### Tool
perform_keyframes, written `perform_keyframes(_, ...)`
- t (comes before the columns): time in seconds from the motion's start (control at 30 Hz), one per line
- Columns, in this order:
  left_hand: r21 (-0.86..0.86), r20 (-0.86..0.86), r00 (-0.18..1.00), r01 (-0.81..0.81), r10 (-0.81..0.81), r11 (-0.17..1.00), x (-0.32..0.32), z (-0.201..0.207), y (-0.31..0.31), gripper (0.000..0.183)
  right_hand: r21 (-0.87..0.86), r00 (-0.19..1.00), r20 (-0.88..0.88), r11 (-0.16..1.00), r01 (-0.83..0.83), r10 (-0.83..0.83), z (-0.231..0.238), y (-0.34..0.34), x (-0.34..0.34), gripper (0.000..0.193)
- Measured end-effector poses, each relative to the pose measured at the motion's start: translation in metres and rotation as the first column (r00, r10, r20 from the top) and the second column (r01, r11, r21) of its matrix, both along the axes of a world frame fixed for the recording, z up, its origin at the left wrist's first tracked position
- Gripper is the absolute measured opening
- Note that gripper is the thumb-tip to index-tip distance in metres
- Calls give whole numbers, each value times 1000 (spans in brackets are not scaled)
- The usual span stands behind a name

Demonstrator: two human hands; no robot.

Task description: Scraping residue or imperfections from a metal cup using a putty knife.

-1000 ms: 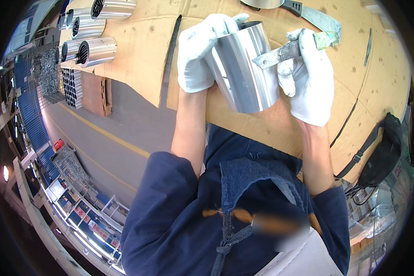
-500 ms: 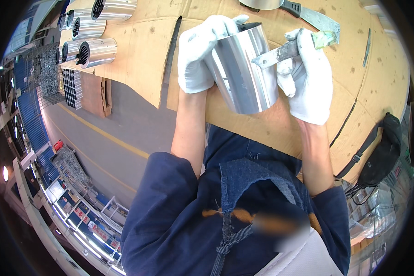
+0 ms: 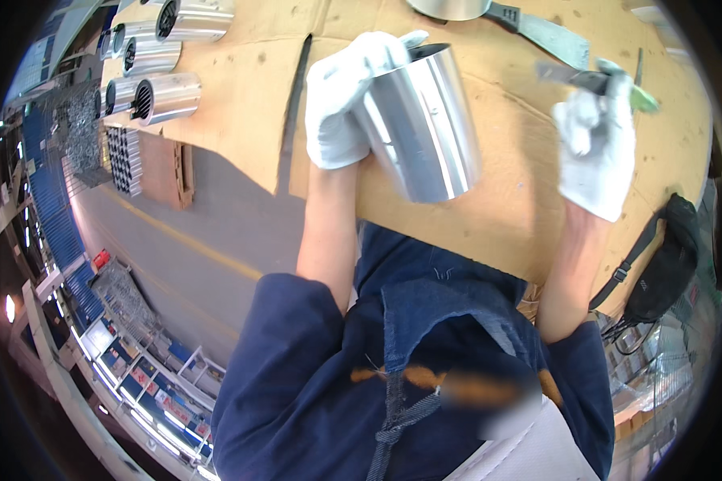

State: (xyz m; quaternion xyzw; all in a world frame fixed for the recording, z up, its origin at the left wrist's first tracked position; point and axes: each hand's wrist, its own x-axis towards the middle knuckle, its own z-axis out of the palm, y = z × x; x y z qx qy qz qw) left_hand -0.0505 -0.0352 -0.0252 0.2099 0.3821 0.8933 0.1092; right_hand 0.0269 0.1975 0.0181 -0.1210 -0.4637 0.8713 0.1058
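Note:
My white-gloved left hand (image 3: 338,100) is closed around the upper left side of a shiny metal cylinder (image 3: 429,124). The cylinder tilts, with its dark open end up, above the cardboard-covered table. To the right and apart from it, my gloved right hand (image 3: 592,156) grips a small flat-bladed scraper (image 3: 555,73) between thumb and fingers. Its blade points left toward the cylinder and is blurred by motion; a green end sticks out to the right. Beyond the hands lies a wide-bladed scraper (image 3: 549,38) with a black handle.
Several similar metal cylinders (image 3: 172,98) lie on their sides at the far left. Part of a round metal piece (image 3: 449,6) shows at the top edge. Cardboard (image 3: 497,184) covers the table. A black waist bag (image 3: 666,264) rests at its right edge.
My right hand has moved right with the small scraper, away from the cylinder's side. My left hand keeps its grip on the cylinder, nearly in place.

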Motion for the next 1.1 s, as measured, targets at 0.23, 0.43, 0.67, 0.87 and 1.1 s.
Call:
perform_keyframes(0.23,8,65,996,-55,54,998,2,10,8,26,284,938,-31,897,338,-344,-18,94,10,33)
perform_keyframes(0.43,-40,-1,1000,13,-13,999,-5,6,4,30,530,962,-101,804,269,-254,-25,88,18,25)
perform_keyframes(0.67,-91,-12,999,39,-41,995,-6,9,6,33,666,975,-35,722,185,-218,-24,78,15,28)
perform_keyframes(0.87,-161,18,999,-36,40,986,0,18,8,27,688,983,-3,713,135,-183,-24,74,14,29)
perform_keyframes(1.1,-84,-28,999,16,-19,996,-3,6,6,27,689,970,-25,699,191,-241,-23,76,15,28)
